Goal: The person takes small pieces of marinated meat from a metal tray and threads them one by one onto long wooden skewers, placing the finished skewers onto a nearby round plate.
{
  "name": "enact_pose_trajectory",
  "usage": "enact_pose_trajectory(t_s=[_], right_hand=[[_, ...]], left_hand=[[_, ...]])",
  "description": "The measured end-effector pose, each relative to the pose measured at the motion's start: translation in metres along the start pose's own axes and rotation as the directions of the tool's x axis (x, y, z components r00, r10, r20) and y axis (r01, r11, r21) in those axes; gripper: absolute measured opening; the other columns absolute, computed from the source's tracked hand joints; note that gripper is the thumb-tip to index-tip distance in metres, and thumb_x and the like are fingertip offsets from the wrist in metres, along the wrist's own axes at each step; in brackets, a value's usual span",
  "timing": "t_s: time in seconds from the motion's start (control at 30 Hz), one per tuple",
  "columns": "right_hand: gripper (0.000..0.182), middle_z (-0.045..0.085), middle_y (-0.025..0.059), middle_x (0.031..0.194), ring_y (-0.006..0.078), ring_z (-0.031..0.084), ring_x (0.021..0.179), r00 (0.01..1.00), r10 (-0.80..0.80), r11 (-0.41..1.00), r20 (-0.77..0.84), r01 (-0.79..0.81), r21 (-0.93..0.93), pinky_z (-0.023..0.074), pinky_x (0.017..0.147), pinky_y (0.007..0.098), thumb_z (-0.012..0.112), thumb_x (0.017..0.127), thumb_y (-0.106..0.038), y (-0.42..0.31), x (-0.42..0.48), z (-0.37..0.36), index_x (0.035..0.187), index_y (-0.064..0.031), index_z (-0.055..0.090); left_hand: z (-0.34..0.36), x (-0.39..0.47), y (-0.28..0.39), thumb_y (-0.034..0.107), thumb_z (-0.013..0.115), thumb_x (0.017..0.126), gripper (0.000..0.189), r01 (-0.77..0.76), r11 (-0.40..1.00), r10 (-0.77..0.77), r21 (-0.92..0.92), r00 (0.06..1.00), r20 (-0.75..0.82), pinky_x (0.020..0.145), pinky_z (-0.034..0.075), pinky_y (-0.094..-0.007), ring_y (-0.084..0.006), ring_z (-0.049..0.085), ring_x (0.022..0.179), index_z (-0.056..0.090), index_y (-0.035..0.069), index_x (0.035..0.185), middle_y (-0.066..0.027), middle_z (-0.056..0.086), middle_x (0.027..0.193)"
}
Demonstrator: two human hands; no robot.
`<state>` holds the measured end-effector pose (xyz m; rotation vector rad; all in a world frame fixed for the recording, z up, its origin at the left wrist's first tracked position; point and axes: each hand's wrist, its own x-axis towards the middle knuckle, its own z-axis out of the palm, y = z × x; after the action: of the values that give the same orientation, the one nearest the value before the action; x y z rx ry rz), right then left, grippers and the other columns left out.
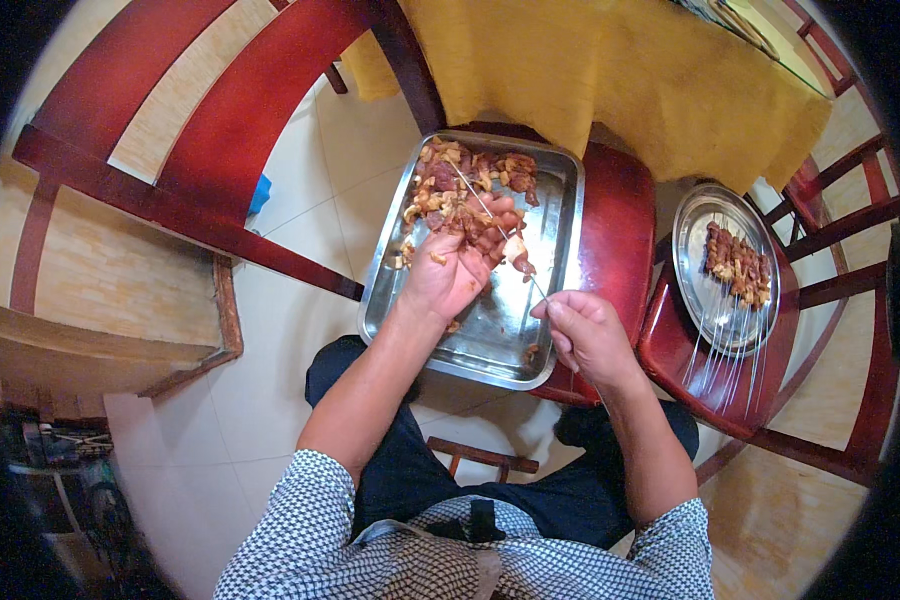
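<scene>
A metal skewer [471,187] with a few pieces of meat threaded on it [520,259] slants over a rectangular steel tray [570,225]. My right hand [585,326] pinches its lower end near the tray's right edge. My left hand [457,262] is palm up above the tray, fingers curled around small pieces of raw meat, next to the threaded pieces. Loose chunks of raw meat [439,176] lie in the far left part of the tray. At the right, an oval metal platter [690,300] holds several loaded meat skewers [739,266], their bare ends sticking out over its near rim.
The tray rests on a red wooden chair [619,225], the platter on a second red chair [667,345]. A table with a yellow cloth [630,90] stands beyond. A red chair back [247,97] rises at the left. A wooden crossbar [484,454] shows between the knees.
</scene>
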<state>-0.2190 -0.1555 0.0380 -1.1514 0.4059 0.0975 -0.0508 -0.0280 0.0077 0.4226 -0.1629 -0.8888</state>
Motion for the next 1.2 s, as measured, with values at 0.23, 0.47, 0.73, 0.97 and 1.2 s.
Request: enact_pose_trajectory(t_s=[0.23, 0.47, 0.73, 0.97, 1.2], right_hand=[[0.021, 0.043, -0.0059, 0.055, 0.0027, 0.036, 0.043, 1.000, 0.010, 0.994, -0.010, -0.011, -0.108, 0.0286, 0.040, 0.0167, 0.050, 0.092, -0.020, 0.003, -0.002, 0.007, 0.094, -0.0029, 0.061], [0.019, 0.050, -0.0043, 0.062, 0.0034, 0.042, 0.052, 1.000, -0.027, 0.965, -0.011, 0.023, -0.262, 0.0335, 0.047, 0.0192, 0.052, 0.091, -0.018, 0.009, -0.002, 0.006, 0.092, -0.0025, 0.063], [0.018, 0.055, -0.0008, 0.066, 0.0044, 0.048, 0.056, 0.996, -0.094, 0.922, -0.002, 0.086, -0.379, 0.0393, 0.051, 0.0211, 0.052, 0.089, -0.014, 0.010, -0.006, 0.006, 0.089, 0.0000, 0.063], [0.014, 0.056, -0.0003, 0.066, 0.0062, 0.050, 0.058, 0.984, -0.176, 0.874, -0.029, 0.143, -0.464, 0.0416, 0.053, 0.0222, 0.056, 0.086, -0.012, 0.016, -0.006, 0.006, 0.081, 0.0003, 0.062], [0.010, 0.054, -0.0017, 0.064, 0.0058, 0.049, 0.058, 0.973, -0.205, 0.913, -0.104, 0.152, -0.378, 0.0410, 0.053, 0.0227, 0.058, 0.084, -0.008, 0.025, -0.005, 0.012, 0.077, 0.0000, 0.059]], left_hand=[[-0.009, 0.002, 0.015, 0.020, 0.045, 0.093, 0.028, -0.071, 0.992, 0.085, 0.100, 0.986, -0.146, 0.085, 0.051, -0.0390, -0.0228, 0.061, 0.092, 0.054, 0.001, 0.111, -0.0122, 0.062, 0.102], [-0.013, 0.002, 0.028, 0.016, 0.039, 0.094, 0.026, -0.140, 0.981, 0.167, 0.136, 0.962, -0.215, 0.083, 0.051, -0.0419, -0.0256, 0.060, 0.096, 0.048, 0.002, 0.114, -0.0156, 0.061, 0.106], [-0.003, -0.002, 0.045, 0.022, 0.032, 0.096, 0.031, -0.119, 0.993, 0.121, 0.021, 0.986, -0.111, 0.088, 0.048, -0.0464, -0.0304, 0.058, 0.100, 0.050, 0.002, 0.111, -0.0188, 0.058, 0.112], [-0.016, 0.000, 0.049, 0.022, 0.035, 0.095, 0.029, -0.105, 0.993, 0.110, 0.054, 0.990, -0.089, 0.085, 0.049, -0.0474, -0.0289, 0.059, 0.099, 0.053, 0.003, 0.107, -0.0174, 0.059, 0.110], [-0.014, 0.000, 0.048, 0.018, 0.038, 0.094, 0.024, -0.141, 0.988, 0.147, 0.056, 0.981, -0.125, 0.088, 0.047, -0.0490, -0.0294, 0.059, 0.098, 0.056, 0.005, 0.100, -0.0181, 0.060, 0.107]])
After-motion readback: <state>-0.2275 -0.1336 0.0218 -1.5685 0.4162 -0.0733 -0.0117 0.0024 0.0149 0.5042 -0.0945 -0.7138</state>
